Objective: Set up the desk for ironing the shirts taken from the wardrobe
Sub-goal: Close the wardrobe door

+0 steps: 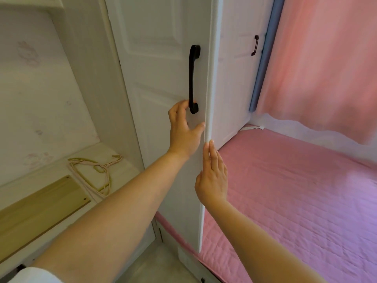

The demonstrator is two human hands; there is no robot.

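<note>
A white wardrobe door (pixel 159 64) stands partly swung out, its free edge facing me. My left hand (pixel 183 127) is at the lower end of the black door handle (pixel 193 78), fingers curled by it and thumb on the door's edge. My right hand (pixel 213 176) lies flat with straight fingers against the door's edge, lower down. The inside of the wardrobe is hidden. No shirts are in view. Pale pink clothes hangers (pixel 98 170) lie on the light desk (pixel 114 160) at the left.
A bed with a pink quilted cover (pixel 295 201) fills the right side, right beside the wardrobe. A second white door with a dark handle (pixel 255 45) is farther back. Pink curtains (pixel 326 68) hang at the far right. A wooden board (pixel 40 207) lies on the desk.
</note>
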